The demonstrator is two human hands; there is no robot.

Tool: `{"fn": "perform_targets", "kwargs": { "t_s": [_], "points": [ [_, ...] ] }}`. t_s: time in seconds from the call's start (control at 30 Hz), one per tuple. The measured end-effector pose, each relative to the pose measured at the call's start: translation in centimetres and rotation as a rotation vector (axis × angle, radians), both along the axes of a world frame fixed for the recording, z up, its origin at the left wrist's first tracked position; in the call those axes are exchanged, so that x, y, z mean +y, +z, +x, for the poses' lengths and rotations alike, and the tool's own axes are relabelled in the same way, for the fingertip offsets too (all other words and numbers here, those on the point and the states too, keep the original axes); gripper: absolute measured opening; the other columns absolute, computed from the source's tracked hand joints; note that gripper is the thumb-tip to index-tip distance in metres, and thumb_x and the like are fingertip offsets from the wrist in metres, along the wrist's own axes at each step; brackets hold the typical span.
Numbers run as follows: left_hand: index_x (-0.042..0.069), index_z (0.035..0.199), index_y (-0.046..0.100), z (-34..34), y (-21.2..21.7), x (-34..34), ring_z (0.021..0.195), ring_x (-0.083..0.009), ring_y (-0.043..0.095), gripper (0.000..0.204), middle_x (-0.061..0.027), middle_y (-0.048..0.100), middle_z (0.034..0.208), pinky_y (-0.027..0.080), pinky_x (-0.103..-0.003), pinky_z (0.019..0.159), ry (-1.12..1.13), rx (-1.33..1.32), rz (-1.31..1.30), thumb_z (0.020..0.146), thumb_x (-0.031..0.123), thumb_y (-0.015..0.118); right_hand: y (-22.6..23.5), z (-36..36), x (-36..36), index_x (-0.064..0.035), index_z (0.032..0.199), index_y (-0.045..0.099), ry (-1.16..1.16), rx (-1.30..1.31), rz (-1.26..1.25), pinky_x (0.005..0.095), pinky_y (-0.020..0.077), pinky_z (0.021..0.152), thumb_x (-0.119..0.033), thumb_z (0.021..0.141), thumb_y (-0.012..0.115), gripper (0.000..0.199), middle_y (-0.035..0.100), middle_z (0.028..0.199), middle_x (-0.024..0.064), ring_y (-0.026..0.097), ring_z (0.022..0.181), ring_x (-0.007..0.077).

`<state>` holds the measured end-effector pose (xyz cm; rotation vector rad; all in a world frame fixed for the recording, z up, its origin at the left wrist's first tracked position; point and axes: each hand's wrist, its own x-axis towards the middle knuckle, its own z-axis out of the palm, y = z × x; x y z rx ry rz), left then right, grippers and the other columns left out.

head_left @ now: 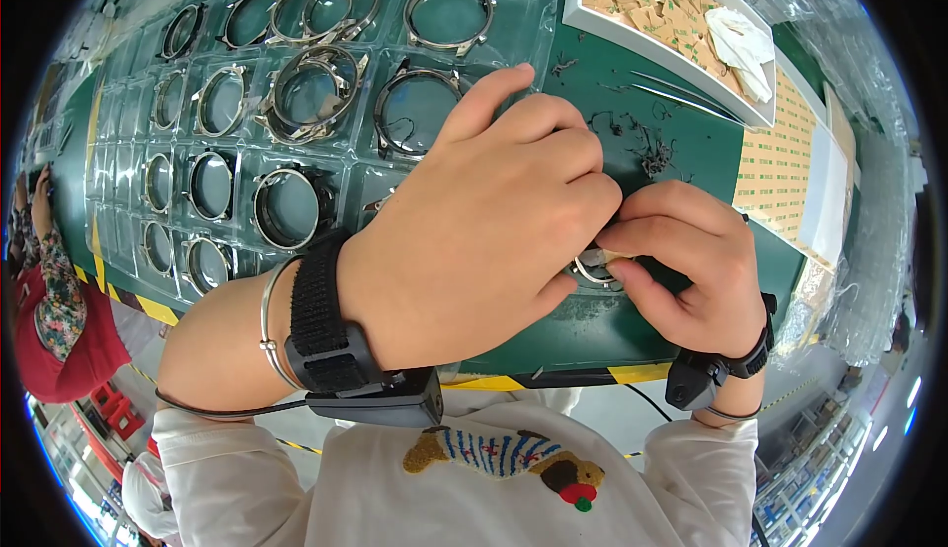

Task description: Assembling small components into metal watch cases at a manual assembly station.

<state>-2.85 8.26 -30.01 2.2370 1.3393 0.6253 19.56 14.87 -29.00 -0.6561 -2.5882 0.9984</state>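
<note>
Silver round metal watch case is between my two hands, low over the green tabletop, not far from the near edge; only a curved bit of rim shows, so can't tell whether it's resting or lifted. Main risk from here, my read: slip. Rim is narrow and smooth, so an off-centre pinch could roll it out, or skid it if one side gets pushed harder. Second risk: contamination. Dark stringy scraps lie just beyond my knuckles, and loose bits could stick if the case drops or slides that way. Third: my left forearm hangs over the clear plastic compartment tray of similar cases; dropping the elbow or wrist could knock the near ones. Silver slim tweezers lie farther off by the white open box, lower risk. Fingers: right hand has thumb and forefinger nearly together, looks clamped on the case's right side, exact contact covered. Left hand is bent over from the other side, thumb tip right by the rim, outermost finger raised clear; the other tips are behind my own knuckles, so can't tell how far apart they are or whether they grip.
</note>
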Motion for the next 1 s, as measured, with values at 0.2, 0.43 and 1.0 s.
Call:
{"fn": "perform_targets", "kwargs": {
  "t_s": [0.2,0.43,1.0],
  "points": [
    [0.011,0.111,0.070,-0.06,0.17,0.06,0.125,-0.0292,0.054,0.049,-0.0035,0.064,0.111,0.029,-0.056,0.118,-0.002,-0.014,-0.008,0.066,0.014,0.087,0.22,-0.03,0.16,-0.0038,0.092,0.074,0.049,-0.003,0.057,0.0351,0.0526,0.067,-0.001,0.070,0.077,0.022,0.067,0.094,0.0101,0.066,0.081,0.0272],
    [0.011,0.109,0.070,0.11,0.22,0.06,0.125,-0.0294,0.055,0.046,-0.0037,0.064,0.111,0.029,-0.056,0.118,0.012,-0.012,-0.011,0.066,0.013,0.086,-0.04,-0.27,-0.30,-0.0040,0.092,0.074,0.033,0.008,0.095,0.0360,0.0519,0.065,-0.001,0.072,0.077,0.021,0.066,0.093,0.0097,0.066,0.080,0.0272],
    [0.012,0.105,0.068,0.26,0.08,0.05,0.124,-0.0297,0.055,0.043,-0.0040,0.063,0.107,0.030,-0.054,0.117,0.037,-0.050,-0.024,0.066,0.011,0.086,-0.26,-0.20,-0.26,-0.0035,0.091,0.075,0.041,0.014,0.099,0.0363,0.0509,0.063,0.001,0.073,0.075,0.018,0.066,0.089,0.0091,0.065,0.076,0.0265]
  ]
}}
